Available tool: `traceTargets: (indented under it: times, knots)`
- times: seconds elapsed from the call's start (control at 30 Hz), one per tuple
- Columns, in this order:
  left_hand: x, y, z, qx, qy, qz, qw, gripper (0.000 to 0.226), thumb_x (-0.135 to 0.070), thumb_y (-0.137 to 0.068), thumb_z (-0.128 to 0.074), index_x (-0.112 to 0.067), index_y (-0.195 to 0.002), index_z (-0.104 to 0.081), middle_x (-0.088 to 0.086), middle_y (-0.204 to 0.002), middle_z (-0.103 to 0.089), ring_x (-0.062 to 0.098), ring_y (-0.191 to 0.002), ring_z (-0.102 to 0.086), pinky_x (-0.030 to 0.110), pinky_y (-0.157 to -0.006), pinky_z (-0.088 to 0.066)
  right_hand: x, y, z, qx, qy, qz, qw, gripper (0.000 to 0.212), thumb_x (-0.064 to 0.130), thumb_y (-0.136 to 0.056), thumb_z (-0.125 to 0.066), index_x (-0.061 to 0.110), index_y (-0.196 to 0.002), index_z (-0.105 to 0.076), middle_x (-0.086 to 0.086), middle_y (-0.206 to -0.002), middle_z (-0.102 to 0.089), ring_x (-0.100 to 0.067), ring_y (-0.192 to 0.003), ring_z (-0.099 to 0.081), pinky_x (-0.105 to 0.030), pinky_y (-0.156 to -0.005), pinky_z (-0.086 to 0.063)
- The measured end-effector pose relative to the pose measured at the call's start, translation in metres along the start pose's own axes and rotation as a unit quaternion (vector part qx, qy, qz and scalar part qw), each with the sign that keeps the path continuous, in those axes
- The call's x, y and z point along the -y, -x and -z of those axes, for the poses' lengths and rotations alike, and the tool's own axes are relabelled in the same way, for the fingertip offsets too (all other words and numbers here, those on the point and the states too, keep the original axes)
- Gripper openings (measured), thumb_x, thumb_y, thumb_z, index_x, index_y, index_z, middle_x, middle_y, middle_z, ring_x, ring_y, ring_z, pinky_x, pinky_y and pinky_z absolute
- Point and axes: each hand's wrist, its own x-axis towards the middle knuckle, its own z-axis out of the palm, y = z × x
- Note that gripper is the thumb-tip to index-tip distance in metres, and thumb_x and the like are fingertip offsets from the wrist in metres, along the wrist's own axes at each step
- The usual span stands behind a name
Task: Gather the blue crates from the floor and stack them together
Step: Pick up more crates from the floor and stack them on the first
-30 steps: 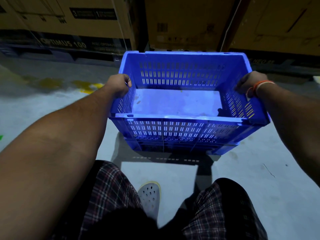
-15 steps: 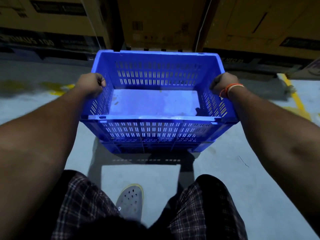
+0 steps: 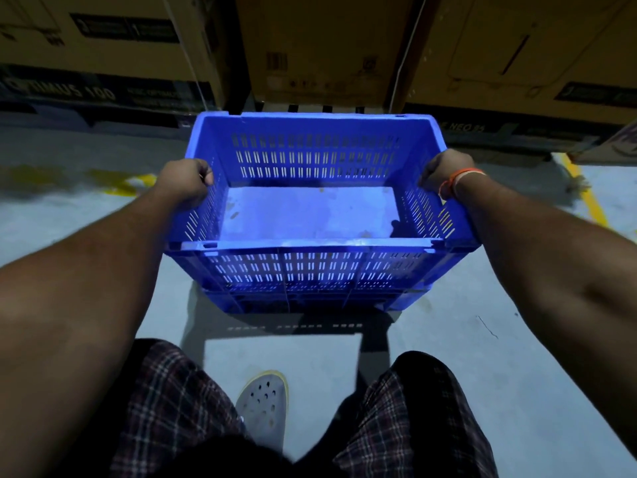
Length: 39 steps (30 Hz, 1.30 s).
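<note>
While we stand over the grey floor (image 3: 517,391), our left hand (image 3: 184,184) and right hand (image 3: 443,170) each curl tightly round a short side rim of one empty blue crate (image 3: 317,208), held level in front of our legs, seemingly just above the floor. We judge this the carrying step; next we need to find the other crates and lower this one squarely onto them. We count one crate, two hands, one grey clog (image 3: 263,405), and three cardboard boxes (image 3: 320,46) beyond the crate.

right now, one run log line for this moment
left hand grips blue crate left rim | right hand grips right rim | crate empty | second crate underneath
</note>
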Motion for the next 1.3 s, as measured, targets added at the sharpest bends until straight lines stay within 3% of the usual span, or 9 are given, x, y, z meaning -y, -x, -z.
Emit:
traceTargets:
  times: [0.13,0.33,0.5,0.7,0.87,1.3]
  knots:
    - [-0.001,-0.004,0.0,-0.008,0.006,-0.001,1.0,0.019,0.004,-0.074,-0.06,-0.011,-0.086,-0.067,0.019,-0.09,-0.07,0.033,-0.09,-0.066,0.035,-0.078,-0.047,-0.002,-0.004,-0.004,-0.013,0.002,0.004,1.0,0.018,0.015,-0.073,-0.068,0.013,-0.089,-0.077,-0.008,-0.091,-0.075,-0.028,-0.089,-0.069,-0.033,-0.086,-0.055]
    - [-0.003,-0.001,0.003,-0.007,0.0,-0.006,1.0,0.019,0.004,-0.073,-0.06,-0.012,-0.083,-0.065,0.018,-0.088,-0.07,0.033,-0.09,-0.067,0.029,-0.074,-0.042,-0.004,-0.003,-0.007,-0.018,-0.018,0.005,1.0,0.011,0.014,-0.075,-0.07,0.016,-0.085,-0.076,-0.008,-0.091,-0.074,-0.026,-0.088,-0.068,-0.029,-0.079,-0.051]
    - [-0.004,0.001,0.006,-0.013,0.008,-0.009,1.0,0.021,0.003,-0.074,-0.057,-0.015,-0.082,-0.063,0.016,-0.085,-0.069,0.033,-0.089,-0.067,0.031,-0.077,-0.047,-0.006,0.0,-0.008,-0.026,-0.006,0.021,0.999,0.017,0.016,-0.075,-0.066,0.016,-0.088,-0.076,-0.01,-0.092,-0.074,-0.03,-0.093,-0.068,-0.03,-0.087,-0.05]
    - [-0.006,-0.003,0.006,-0.002,0.017,0.003,1.0,0.022,0.005,-0.074,-0.056,-0.016,-0.081,-0.062,0.009,-0.073,-0.062,0.026,-0.075,-0.062,0.027,-0.068,-0.042,-0.009,0.006,-0.008,-0.002,0.004,0.007,1.0,0.016,0.011,-0.075,-0.069,0.02,-0.086,-0.075,-0.006,-0.083,-0.067,-0.024,-0.082,-0.064,-0.025,-0.076,-0.044]
    - [-0.002,-0.006,0.006,0.001,0.017,-0.001,1.0,0.02,0.004,-0.073,-0.058,-0.011,-0.084,-0.065,0.008,-0.065,-0.062,0.025,-0.068,-0.062,0.03,-0.069,-0.048,-0.01,0.011,-0.012,-0.022,0.003,-0.012,1.0,0.016,0.016,-0.071,-0.065,0.02,-0.082,-0.076,-0.009,-0.085,-0.074,-0.031,-0.081,-0.07,-0.036,-0.082,-0.057]
    - [-0.001,-0.008,0.006,0.005,0.026,0.001,1.0,0.02,0.003,-0.073,-0.057,-0.016,-0.078,-0.062,0.006,-0.071,-0.063,0.023,-0.071,-0.059,0.024,-0.066,-0.038,-0.006,0.017,-0.014,-0.041,0.01,-0.033,0.999,0.018,0.017,-0.074,-0.062,0.017,-0.085,-0.076,-0.01,-0.086,-0.074,-0.032,-0.081,-0.069,-0.036,-0.08,-0.057]
